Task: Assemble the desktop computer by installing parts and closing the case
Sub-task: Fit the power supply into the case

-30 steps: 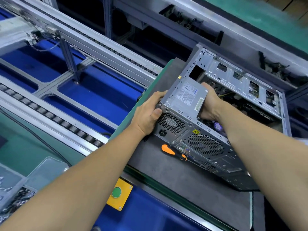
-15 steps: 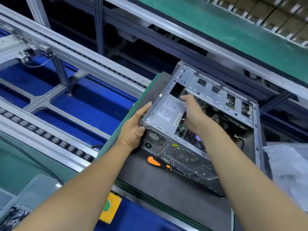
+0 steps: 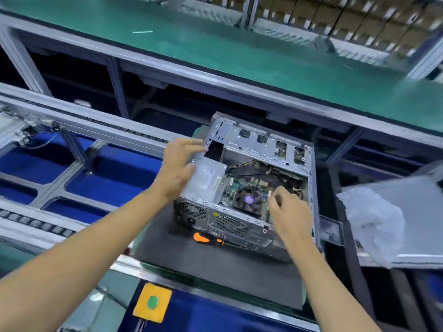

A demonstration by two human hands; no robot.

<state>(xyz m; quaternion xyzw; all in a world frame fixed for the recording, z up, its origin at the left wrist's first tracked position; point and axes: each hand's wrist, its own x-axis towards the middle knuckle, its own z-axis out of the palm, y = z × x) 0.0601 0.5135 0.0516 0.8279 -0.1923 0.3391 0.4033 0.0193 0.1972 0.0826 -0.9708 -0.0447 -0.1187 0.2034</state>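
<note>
An open grey computer case (image 3: 261, 142) lies on its side on a dark mat (image 3: 215, 264). The silver power supply (image 3: 206, 180) sits in its near-left corner, and the motherboard with a round cooler fan (image 3: 248, 200) shows inside. My left hand (image 3: 178, 168) hovers over the left edge of the power supply with fingers spread, holding nothing. My right hand (image 3: 287, 212) is above the case's right side near the motherboard, fingers curled; I cannot tell if it pinches something small. An orange-handled screwdriver (image 3: 207, 238) lies on the mat in front of the case.
A grey side panel (image 3: 412, 212) with a white plastic bag (image 3: 374, 224) on it lies to the right. A yellow box with a green button (image 3: 152, 303) sits at the near edge. Roller conveyor rails (image 3: 43, 226) run at left, a green belt (image 3: 239, 51) behind.
Both hands have let go of the power supply, which now rests lower in the case. My right hand moved right over the motherboard; my left hand lifted and opened. The camera view rose.
</note>
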